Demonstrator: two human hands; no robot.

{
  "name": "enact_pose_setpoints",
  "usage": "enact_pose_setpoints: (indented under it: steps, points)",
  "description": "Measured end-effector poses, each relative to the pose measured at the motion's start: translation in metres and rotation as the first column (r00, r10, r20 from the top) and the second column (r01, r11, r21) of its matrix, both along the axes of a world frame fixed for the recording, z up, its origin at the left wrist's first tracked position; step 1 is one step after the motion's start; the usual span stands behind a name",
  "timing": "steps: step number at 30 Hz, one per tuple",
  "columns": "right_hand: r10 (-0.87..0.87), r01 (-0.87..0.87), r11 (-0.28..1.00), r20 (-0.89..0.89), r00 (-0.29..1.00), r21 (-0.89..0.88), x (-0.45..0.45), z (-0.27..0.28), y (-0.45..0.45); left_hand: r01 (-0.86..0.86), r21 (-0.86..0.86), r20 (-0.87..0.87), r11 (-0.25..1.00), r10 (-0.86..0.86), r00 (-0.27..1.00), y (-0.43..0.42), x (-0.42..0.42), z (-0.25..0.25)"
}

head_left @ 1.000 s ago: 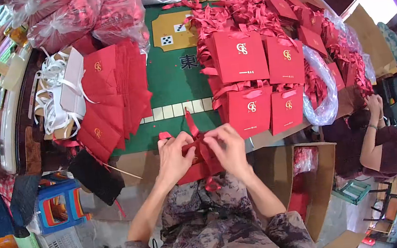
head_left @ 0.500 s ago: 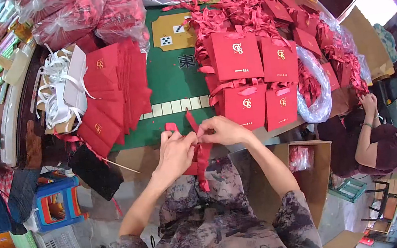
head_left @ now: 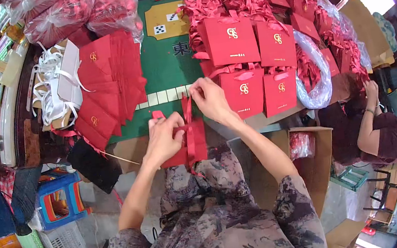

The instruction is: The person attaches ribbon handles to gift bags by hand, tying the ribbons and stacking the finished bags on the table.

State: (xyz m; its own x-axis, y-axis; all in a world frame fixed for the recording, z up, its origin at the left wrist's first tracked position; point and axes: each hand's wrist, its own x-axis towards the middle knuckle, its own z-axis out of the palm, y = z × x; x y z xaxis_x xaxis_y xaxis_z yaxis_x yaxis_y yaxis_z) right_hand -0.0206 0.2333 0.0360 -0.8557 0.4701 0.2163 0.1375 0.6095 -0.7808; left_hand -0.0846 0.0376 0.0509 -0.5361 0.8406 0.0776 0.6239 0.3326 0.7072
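Observation:
A small red paper bag [head_left: 197, 136] lies at the table's near edge, above my lap. My left hand [head_left: 164, 139] is closed on its left side, thumb and fingers pinching the bag by its ribbon. A red ribbon [head_left: 189, 132] runs up and down across the bag, its lower end hanging toward my lap. My right hand [head_left: 211, 101] is raised beyond the bag's upper right, fingertips pinched together at the upper end of the ribbon. The exact grip there is too small to make out fully.
Red bags with gold print [head_left: 244, 90] stand at right, beside a plastic-wrapped ring [head_left: 319, 68]. Flat red bags [head_left: 117, 79] fan out at left near a box of white ribbons [head_left: 64, 76]. A cardboard box [head_left: 311, 159] stands below right. Other people sit at both sides.
My right hand has moved up and away from my left hand, drawing the ribbon upward. My left hand has shifted slightly left and down, and more of the bag shows.

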Motion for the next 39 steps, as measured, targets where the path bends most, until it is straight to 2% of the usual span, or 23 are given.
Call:
enact_pose_setpoints:
  steps: [2,3,5,6,7,8,10,11,13,15,16,18,21,23,26,27,30,31,33,34,39]
  points:
    - [-0.062,0.075,0.985,-0.093,0.994,0.152,-0.002,-0.006,-0.004,-0.009,0.017,0.009,1.0,0.009,1.0,0.002,-0.003,-0.003]
    - [-0.061,0.074,0.986,-0.09,0.994,0.148,0.001,-0.003,-0.007,-0.021,0.038,0.009,0.999,0.021,1.0,0.003,-0.005,-0.003]
    - [-0.161,0.175,0.984,-0.247,0.955,0.033,0.015,0.014,-0.021,-0.032,-0.013,0.01,0.999,0.032,0.999,0.006,-0.009,-0.005]
    - [-0.172,0.177,0.984,-0.234,0.957,-0.001,0.03,0.026,-0.029,-0.069,-0.011,0.036,0.998,0.07,0.997,0.008,-0.013,-0.012]
    - [-0.078,0.091,0.995,-0.269,0.96,0.036,0.047,0.031,-0.033,-0.108,-0.01,0.063,0.994,0.108,0.992,0.009,-0.016,-0.019]
    - [0.008,0.018,0.994,-0.243,0.97,0.106,0.066,0.024,-0.039,-0.104,-0.005,0.135,0.995,0.104,0.985,0.01,-0.021,-0.025]
    - [0.264,-0.215,0.939,-0.158,0.952,0.27,0.1,0.009,-0.057,-0.107,-0.008,0.09,0.994,0.107,0.99,0.012,-0.025,-0.031]
    - [0.418,-0.403,0.878,-0.006,0.908,0.258,0.117,-0.002,-0.065,-0.099,-0.004,0.04,0.995,0.099,0.994,0.014,-0.026,-0.032]
    - [0.57,-0.592,0.731,0.174,0.803,0.34,0.145,-0.039,-0.085,-0.115,-0.021,0.08,0.993,0.117,0.99,0.015,-0.025,-0.032]
    - [0.58,-0.619,0.648,0.238,0.779,0.444,0.155,-0.048,-0.1,-0.142,-0.001,0.189,0.99,0.14,0.972,0.018,-0.028,-0.042]
    - [0.58,-0.616,0.644,0.235,0.78,0.453,0.157,-0.054,-0.106,-0.145,0.006,0.182,0.989,0.141,0.973,0.018,-0.029,-0.045]
    - [0.492,-0.636,0.613,0.403,0.772,0.469,0.155,-0.065,-0.112,-0.107,0.091,0.102,0.99,0.097,0.99,0.016,-0.03,-0.042]
    - [0.442,-0.602,0.642,0.413,0.796,0.475,0.15,-0.075,-0.112,-0.162,0.063,0.001,0.985,0.162,0.987,0.006,-0.029,-0.024]
    - [0.438,-0.593,0.649,0.403,0.804,0.478,0.151,-0.079,-0.112,-0.223,0.111,0.007,0.968,0.224,0.975,-0.006,-0.028,-0.026]
    - [0.501,-0.571,0.712,0.273,0.821,0.408,0.154,-0.072,-0.104,-0.261,0.251,-0.114,0.932,0.296,0.948,-0.03,-0.031,-0.025]
    - [0.507,-0.574,0.707,0.27,0.819,0.413,0.152,-0.065,-0.102,-0.267,0.254,-0.118,0.93,0.303,0.946,-0.037,-0.03,-0.027]
    - [0.46,-0.468,0.872,0.087,0.883,0.141,0.142,-0.023,-0.095,-0.327,0.089,0.029,0.941,0.326,0.945,-0.051,-0.025,-0.031]
    - [0.465,-0.474,0.869,0.088,0.881,0.143,0.133,-0.01,-0.092,-0.333,0.092,0.029,0.939,0.332,0.943,-0.051,-0.024,-0.03]
    - [0.285,-0.285,0.958,-0.102,0.953,0.013,0.113,0.01,-0.093,-0.312,0.122,0.093,0.942,0.302,0.949,-0.05,-0.02,-0.029]
    - [0.236,-0.244,0.968,-0.111,0.965,-0.064,0.103,0.02,-0.092,-0.306,0.145,0.118,0.941,0.29,0.95,-0.048,-0.019,-0.033]
    - [0.092,-0.091,0.996,-0.127,0.988,0.013,0.042,0.001,-0.095,-0.294,0.164,0.085,0.942,0.283,0.955,-0.04,-0.017,-0.045]
